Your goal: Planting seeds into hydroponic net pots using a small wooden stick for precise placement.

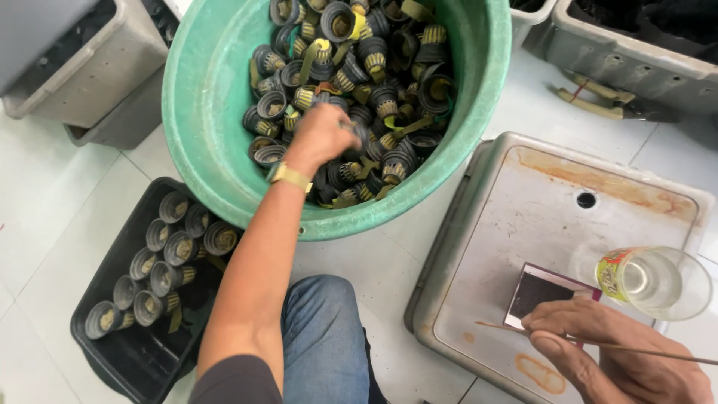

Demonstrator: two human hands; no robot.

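Reaching forward, the left hand (323, 136) was curled closed around 1 of the dark ribbed caps (351, 97) heaped in the green tub (217, 112), near its front rim. More caps stood upright in the black tray (105, 329) by the left knee. The right hand (613, 352) pinched a thin stick (658, 354) beside a glass (658, 283) on the grey lid (464, 299).

Left hand (323, 135) grips a black cap (357, 133) in the green tub (202, 97).
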